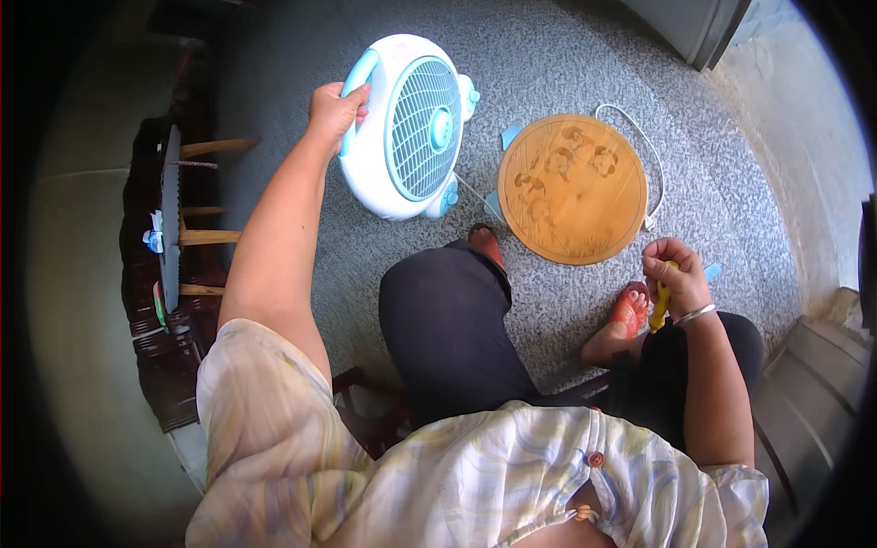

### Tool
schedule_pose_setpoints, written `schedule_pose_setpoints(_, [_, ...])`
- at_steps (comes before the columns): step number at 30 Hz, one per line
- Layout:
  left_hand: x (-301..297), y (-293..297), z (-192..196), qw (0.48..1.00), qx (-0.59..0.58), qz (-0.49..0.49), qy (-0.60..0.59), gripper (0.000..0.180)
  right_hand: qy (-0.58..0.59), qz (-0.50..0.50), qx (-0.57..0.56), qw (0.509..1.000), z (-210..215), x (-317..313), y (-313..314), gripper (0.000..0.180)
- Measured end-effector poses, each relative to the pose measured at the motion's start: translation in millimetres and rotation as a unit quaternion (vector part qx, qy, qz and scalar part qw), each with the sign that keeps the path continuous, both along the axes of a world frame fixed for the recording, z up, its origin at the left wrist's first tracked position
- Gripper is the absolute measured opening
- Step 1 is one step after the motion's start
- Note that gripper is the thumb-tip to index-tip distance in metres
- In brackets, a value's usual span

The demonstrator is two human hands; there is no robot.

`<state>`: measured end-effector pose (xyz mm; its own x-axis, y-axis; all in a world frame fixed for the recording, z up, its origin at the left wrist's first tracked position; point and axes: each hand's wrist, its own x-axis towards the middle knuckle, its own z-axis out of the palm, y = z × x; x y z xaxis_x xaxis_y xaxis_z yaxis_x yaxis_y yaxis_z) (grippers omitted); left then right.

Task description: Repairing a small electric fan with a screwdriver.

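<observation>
Left hand [336,108] gripping the white fan [406,128] by its handle, tilting it; right hand [674,274] closed around a yellow screwdriver [660,306]. Next likely: bringing tool to fan.

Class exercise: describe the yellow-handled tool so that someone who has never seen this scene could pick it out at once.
Start at the round wooden board lying flat on the speckled grey floor. Just below and to its right, the right hand is closed around the tool. It is the only bright yellow thing here, a slim handle sticking down out of the fist.
</observation>
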<state>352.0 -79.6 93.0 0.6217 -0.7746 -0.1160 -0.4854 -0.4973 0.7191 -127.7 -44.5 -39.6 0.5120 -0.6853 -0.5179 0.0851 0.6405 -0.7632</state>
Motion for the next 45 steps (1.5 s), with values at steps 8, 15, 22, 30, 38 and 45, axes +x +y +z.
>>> schedule_pose_setpoints(8, [44.1, 18.4, -62.6, 0.999, 0.02, 0.03, 0.014, 0.018, 0.011, 0.005, 0.015, 1.0, 7.8, 18.9, -5.8, 0.011])
schedule_pose_setpoints(15, [55.2, 8.8, -66.5, 0.992, -0.006, 0.071, 0.105, 0.014, 0.012, 0.0, 0.032, 0.999, 8.0, 28.4, -7.6, 0.013])
schedule_pose_setpoints(22, [99.3, -34.0, -54.0, 0.944, -0.045, 0.222, 0.24, 0.012, 0.019, -0.004, 0.029, 0.999, 8.3, 29.6, -9.6, 0.011])
schedule_pose_setpoints(30, [94.5, -66.4, -90.7, 0.839, -0.227, 0.365, 0.334, 0.018, 0.046, 0.006, 0.027, 0.999, -1.0, 27.6, -7.4, 0.014])
schedule_pose_setpoints(38, [65.7, -80.3, -95.4, 0.728, -0.335, 0.425, 0.421, 0.022, 0.063, -0.008, 0.032, 0.997, -0.9, 34.5, -9.5, 0.013])
schedule_pose_setpoints(45, [65.4, -60.5, -104.4, 0.758, -0.357, 0.317, 0.444, 0.026, 0.059, -0.005, 0.028, 0.998, -9.2, 36.3, -11.4, 0.011])
